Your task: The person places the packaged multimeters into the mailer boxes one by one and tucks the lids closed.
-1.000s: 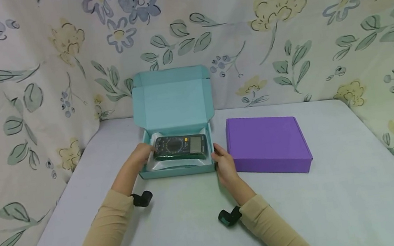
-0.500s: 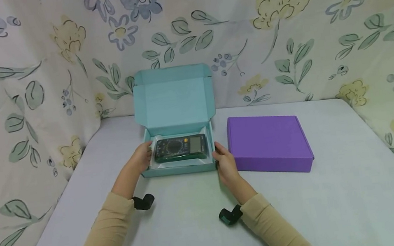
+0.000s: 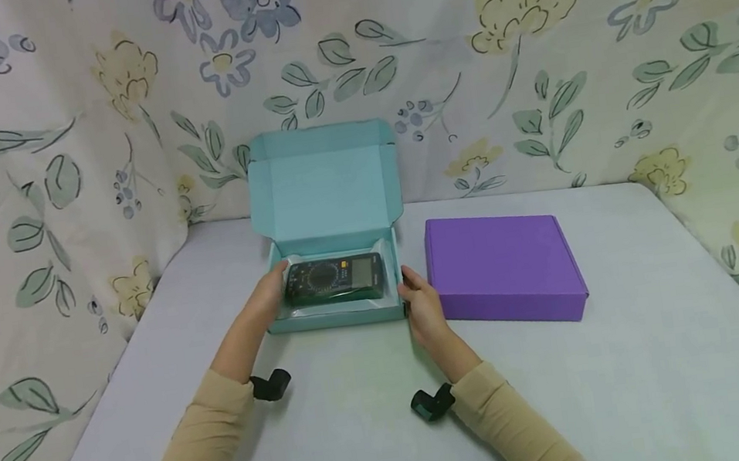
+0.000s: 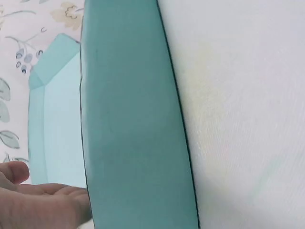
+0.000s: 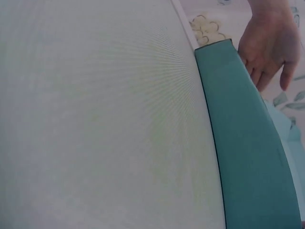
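A teal cardboard box [image 3: 325, 193] stands on the table, its lid raised at the back. In it a black and green digital multimeter [image 3: 334, 280] lies on clear plastic wrap [image 3: 313, 310], its display to the right. My left hand [image 3: 268, 297] is at the box's left side, fingertips past the wall near the multimeter's left end. Its fingers look straight in the right wrist view, palm [image 5: 272, 45] showing; the wall hides their tips. At the front right corner my right hand [image 3: 424, 307] holds the box's right wall, thumb at the rim and fingers outside.
Right of the teal box lies a purple box [image 3: 500, 264], closed, close to my right hand. A white cloth [image 3: 353, 427] covers the table. Behind hangs a floral curtain [image 3: 434, 82]. A small black wrist camera [image 3: 271, 385] sits on each wrist.
My left hand has drawn back from the multimeter's end, and its curled fingers have straightened at the left wall. The multimeter has shifted slightly left in the box. My right hand stays put.
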A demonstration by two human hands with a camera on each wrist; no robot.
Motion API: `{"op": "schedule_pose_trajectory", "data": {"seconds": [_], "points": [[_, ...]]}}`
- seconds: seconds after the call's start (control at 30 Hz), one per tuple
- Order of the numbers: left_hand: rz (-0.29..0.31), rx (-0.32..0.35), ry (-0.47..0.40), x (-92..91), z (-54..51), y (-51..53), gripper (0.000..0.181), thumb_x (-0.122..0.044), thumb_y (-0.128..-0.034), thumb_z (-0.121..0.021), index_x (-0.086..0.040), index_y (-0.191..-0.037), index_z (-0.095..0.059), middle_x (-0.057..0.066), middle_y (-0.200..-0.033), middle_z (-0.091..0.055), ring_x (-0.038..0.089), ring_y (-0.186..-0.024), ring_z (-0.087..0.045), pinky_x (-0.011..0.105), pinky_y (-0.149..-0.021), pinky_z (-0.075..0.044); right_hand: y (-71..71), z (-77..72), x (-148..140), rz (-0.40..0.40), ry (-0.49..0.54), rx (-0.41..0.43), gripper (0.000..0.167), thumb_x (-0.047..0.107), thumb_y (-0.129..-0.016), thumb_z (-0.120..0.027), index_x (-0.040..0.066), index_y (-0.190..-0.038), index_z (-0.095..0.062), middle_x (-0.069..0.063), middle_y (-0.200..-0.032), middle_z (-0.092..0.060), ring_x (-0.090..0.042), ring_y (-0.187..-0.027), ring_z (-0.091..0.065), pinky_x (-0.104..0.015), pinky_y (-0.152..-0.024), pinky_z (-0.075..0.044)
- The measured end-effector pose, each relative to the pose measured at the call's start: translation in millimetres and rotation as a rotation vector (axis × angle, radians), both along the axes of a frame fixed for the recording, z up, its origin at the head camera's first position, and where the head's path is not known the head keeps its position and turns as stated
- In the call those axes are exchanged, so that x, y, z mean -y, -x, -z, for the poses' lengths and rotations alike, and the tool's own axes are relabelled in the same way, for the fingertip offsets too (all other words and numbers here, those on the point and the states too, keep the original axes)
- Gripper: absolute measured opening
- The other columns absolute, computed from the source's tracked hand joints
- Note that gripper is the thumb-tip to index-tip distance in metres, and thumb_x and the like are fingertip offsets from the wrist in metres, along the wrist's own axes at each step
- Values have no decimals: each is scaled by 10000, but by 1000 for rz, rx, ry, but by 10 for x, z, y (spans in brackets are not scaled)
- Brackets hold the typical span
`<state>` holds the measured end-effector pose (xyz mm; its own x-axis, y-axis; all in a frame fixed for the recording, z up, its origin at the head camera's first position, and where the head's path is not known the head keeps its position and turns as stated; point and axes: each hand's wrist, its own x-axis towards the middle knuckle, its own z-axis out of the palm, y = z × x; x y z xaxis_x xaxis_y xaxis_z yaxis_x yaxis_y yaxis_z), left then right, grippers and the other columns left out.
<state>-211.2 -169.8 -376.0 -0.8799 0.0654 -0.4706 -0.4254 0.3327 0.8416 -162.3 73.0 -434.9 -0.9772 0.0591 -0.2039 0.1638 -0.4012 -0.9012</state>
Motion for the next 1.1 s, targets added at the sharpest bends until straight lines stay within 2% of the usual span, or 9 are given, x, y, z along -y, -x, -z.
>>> {"op": "schedule_pose_trajectory", "data": {"seconds": [0.27,0.33,0.57,0.6,0.67,0.73,0.83,0.97,1.1], "points": [[24,-9,-288,129,27,28,623,-336,-1066,-95,61,-1491,127,231,-1575,140,333,-1452,126,415,-1181,43,-8,-10,5,-3,-45,0,495,-12,-1024,-379,-69,-1499,-252,-220,-1578,-186,-311,-1466,-112,-415,-1191,-123],[9,-5,-341,154,16,19,622,-333,-1065,-91,65,-1485,139,231,-1571,150,328,-1448,132,408,-1178,48,-30,-23,4,-5,-116,7,492,17,-1029,-393,-74,-1494,-261,-227,-1570,-206,-326,-1460,-139,-426,-1186,-150],[-94,-74,-501,318,-141,1,622,-363,-1066,-98,37,-1528,24,198,-1603,-21,251,-1467,-166,350,-1192,-48,-103,-209,-94,-76,-489,-50,502,148,-1040,-441,-48,-1486,-318,-215,-1527,-321,-352,-1411,-289,-467,-1146,-264],[-112,-80,-537,348,-177,-3,622,-369,-1066,-96,28,-1532,18,186,-1607,-32,262,-1477,-52,347,-1191,-45,-95,-261,-127,-89,-535,-65,499,171,-1042,-442,-41,-1481,-336,-213,-1518,-339,-354,-1402,-308,-476,-1142,-270],[-157,-88,-606,413,-225,0,624,-380,-1064,-100,13,-1538,4,169,-1611,-47,251,-1478,-70,328,-1190,-68,-61,-365,-198,-116,-550,-93,503,217,-1049,-431,-44,-1472,-354,-211,-1506,-362,-354,-1392,-329,-474,-1138,-280],[-179,-96,-665,472,-269,13,626,-387,-1064,-100,4,-1540,12,156,-1615,-38,244,-1480,-66,308,-1189,-79,5,-456,-280,-126,-472,-106,513,261,-1061,-397,-41,-1473,-354,-206,-1505,-370,-336,-1393,-338,-442,-1142,-284],[-170,-109,-734,537,-312,58,630,-402,-1059,-77,-12,-1539,42,146,-1618,5,234,-1483,-35,292,-1188,-70,134,-546,-406,-98,-202,-117,547,315,-1078,-305,-43,-1492,-306,-195,-1532,-331,-289,-1408,-325,-367,-1150,-277],[-173,-104,-808,576,-331,161,618,-405,-1053,-39,-42,-1540,72,122,-1620,51,212,-1483,2,280,-1187,-33,337,-536,-551,-26,158,-96,600,371,-1076,-185,-21,-1530,-195,-171,-1584,-219,-239,-1446,-244,-313,-1167,-222],[-247,-80,-845,598,-351,295,606,-404,-1053,-42,-71,-1548,61,85,-1625,59,180,-1483,10,256,-1182,-19,542,-498,-601,-7,417,-24,633,420,-1062,-140,22,-1553,-108,-130,-1616,-107,-217,-1475,-135,-300,-1183,-154]]}}
